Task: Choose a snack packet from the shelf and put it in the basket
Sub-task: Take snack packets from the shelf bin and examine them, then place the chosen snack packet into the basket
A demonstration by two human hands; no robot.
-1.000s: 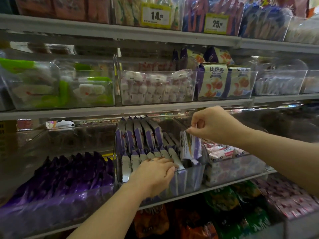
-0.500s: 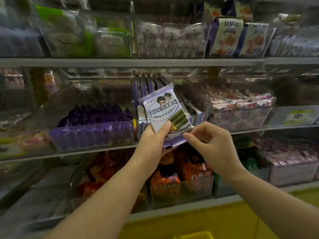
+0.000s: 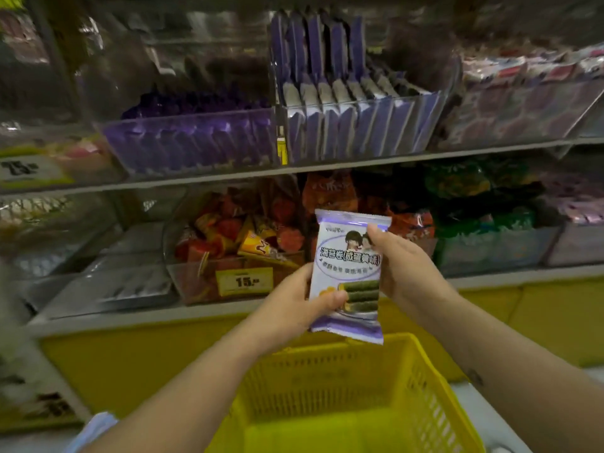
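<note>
Both hands hold one purple-and-white seaweed roll packet (image 3: 349, 273) upright above the yellow basket (image 3: 340, 397) — the left hand (image 3: 294, 305) grips its lower left edge, thumb across the front, while the right hand (image 3: 402, 263) clasps its right side. Behind it, the shelf (image 3: 294, 170) carries more purple packets (image 3: 353, 103) standing in a clear bin.

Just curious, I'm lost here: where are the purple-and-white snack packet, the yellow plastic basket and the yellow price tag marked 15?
purple-and-white snack packet (image 3: 348, 256): head view, printed front.
yellow plastic basket (image 3: 327, 380): head view, far mesh wall.
yellow price tag marked 15 (image 3: 244, 282): head view, centre.
</note>
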